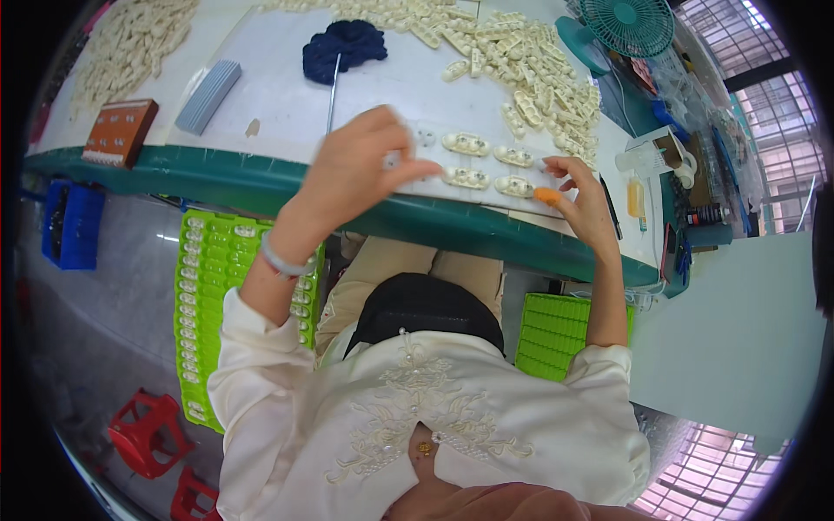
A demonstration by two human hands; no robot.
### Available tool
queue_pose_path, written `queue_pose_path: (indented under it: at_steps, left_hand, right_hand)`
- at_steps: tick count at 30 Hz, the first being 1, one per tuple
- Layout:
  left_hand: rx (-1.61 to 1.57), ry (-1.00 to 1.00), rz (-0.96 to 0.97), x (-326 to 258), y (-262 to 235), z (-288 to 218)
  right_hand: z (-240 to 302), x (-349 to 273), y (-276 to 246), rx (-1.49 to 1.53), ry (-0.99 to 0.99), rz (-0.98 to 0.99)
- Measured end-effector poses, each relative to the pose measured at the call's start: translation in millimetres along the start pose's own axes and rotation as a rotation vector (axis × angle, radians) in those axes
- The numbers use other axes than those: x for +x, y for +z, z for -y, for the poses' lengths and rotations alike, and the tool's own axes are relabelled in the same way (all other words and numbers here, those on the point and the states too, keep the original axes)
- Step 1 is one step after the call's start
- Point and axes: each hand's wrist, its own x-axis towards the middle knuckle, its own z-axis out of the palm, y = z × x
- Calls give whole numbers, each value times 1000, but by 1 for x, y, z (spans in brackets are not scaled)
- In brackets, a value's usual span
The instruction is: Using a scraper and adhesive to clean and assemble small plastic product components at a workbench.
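Several cream-white oval plastic parts (466,177) with small metal fittings lie in two short rows near the table's front edge. My left hand (369,161) is at the left end of these rows. Its thumb points right beside the nearest part, its other fingers are curled and smeared by motion, and whatever they may hold does not show. My right hand (584,204) is at the right end. Its fingers are apart, and an orange-covered fingertip (547,196) lies close to the nearer right part (514,186); contact is unclear.
Heaps of loose cream parts (556,104) cover the back right. A dark blue cloth (343,50), a metal rod (334,95), a grey-blue ridged block (208,97) and a brown block (122,132) lie leftward. Green trays (208,321) stand below the edge; a fan (625,26) stands far right.
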Motion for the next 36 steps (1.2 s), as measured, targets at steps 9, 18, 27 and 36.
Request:
queue_pose_path:
  at_steps: [9, 18, 27, 36]
  left_hand:
    - [343, 328, 537, 50, 51, -1]
    - [172, 313, 545, 72, 34, -5]
    - [-329, -254, 93, -66, -115, 48]
    - [-465, -1313, -774, -402, -103, -28]
  right_hand:
    - [-7, 11, 9, -222, -353, 165]
    - [47, -47, -8, 372, -185, 177]
    - [154, -3, 131, 412, -283, 843]
    - [194, -62, 406, 255, -704, 975]
